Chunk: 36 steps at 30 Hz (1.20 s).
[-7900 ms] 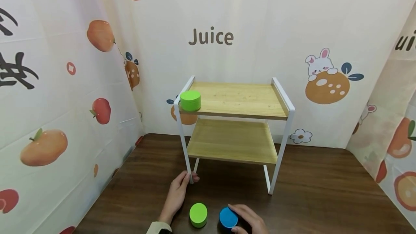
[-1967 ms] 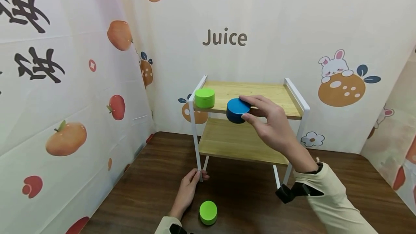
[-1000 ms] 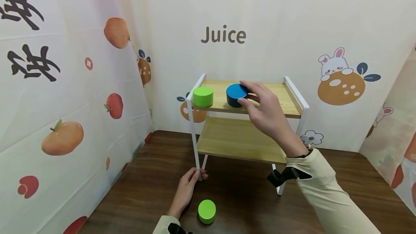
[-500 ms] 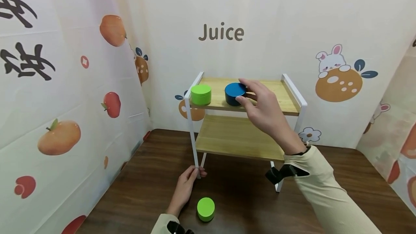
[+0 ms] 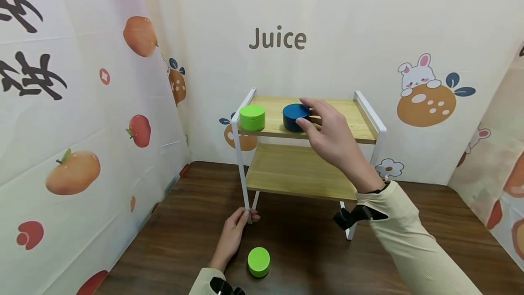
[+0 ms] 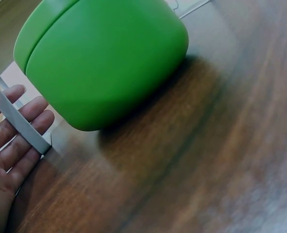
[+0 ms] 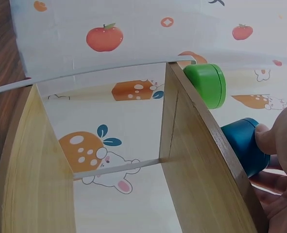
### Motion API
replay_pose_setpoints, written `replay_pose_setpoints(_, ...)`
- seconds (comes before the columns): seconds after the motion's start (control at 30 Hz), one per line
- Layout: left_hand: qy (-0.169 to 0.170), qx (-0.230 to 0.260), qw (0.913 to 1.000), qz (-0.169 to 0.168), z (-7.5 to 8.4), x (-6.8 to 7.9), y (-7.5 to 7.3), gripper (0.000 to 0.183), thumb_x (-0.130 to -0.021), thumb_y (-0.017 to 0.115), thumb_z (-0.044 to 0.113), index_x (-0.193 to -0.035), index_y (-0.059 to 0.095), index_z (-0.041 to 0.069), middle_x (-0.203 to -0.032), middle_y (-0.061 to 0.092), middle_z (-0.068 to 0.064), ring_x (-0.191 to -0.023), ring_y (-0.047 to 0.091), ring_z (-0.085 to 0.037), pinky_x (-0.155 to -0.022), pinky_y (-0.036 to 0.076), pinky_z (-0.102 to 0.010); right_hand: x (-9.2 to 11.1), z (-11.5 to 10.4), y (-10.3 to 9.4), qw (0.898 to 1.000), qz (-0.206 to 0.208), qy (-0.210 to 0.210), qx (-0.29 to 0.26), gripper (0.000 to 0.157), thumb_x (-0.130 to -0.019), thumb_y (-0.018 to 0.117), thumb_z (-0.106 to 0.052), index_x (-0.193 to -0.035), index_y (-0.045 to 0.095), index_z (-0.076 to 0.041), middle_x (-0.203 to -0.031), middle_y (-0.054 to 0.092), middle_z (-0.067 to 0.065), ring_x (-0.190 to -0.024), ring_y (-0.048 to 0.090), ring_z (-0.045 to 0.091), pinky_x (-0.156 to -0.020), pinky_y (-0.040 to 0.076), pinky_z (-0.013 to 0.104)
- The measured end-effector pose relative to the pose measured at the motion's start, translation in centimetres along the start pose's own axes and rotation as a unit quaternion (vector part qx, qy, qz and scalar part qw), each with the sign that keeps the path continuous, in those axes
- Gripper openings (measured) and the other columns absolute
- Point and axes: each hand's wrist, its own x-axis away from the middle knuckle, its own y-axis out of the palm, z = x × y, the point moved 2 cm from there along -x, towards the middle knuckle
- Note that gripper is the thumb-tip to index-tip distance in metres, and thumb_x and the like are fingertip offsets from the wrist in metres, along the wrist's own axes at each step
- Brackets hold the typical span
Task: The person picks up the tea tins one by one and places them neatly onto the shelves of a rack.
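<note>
My right hand pinches a blue round lidded box between thumb and fingers. The box stands at the front edge of the upper board of a two-tier shelf, as the right wrist view also shows. To its left, a green round lidded box sits in the upper board's front left corner, a gap between the two. Low down, my left hand holds the shelf's white front left leg, thumb on one side and fingers behind. A second green box rests on the table beside that hand.
The shelf's lower board has nothing on it. White side rails rise above the upper board's ends. The dark wooden table meets a fruit-printed cloth backdrop at the back and both sides.
My right hand has carried the blue box from the table up onto the upper board; over the last second it barely shifts. My left hand keeps holding the leg. The head view drifts slightly.
</note>
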Motion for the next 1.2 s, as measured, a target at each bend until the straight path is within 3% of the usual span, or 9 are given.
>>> replay_pose_setpoints(0.5,0.002,-0.001,1.0,-0.008,0.31,0.08,0.21,0.051,-0.114,0.044,0.042,-0.129,0.067,-0.001,-0.117,0.076,-0.014,-0.116,0.071,-0.026,-0.105,0.049,-0.026,0.09,-0.12,-0.2,1.0,-0.009,0.021,0.008,0.048,-0.106,0.063,-0.008,-0.152,0.052,0.001,-0.15,0.058,0.022,-0.132,0.063,0.039,-0.108,0.054,0.053)
replay_pose_setpoints(1.2,0.004,-0.002,1.0,-0.003,0.25,0.05,0.03,0.046,-0.114,0.045,0.04,-0.126,0.069,0.002,-0.116,0.076,-0.014,-0.114,0.071,-0.025,-0.103,0.05,-0.024,0.09,-0.05,0.15,1.0,0.0,0.017,0.017,0.046,-0.106,0.062,-0.01,-0.15,0.051,-0.001,-0.146,0.061,0.022,-0.129,0.065,0.038,-0.106,0.055,0.053)
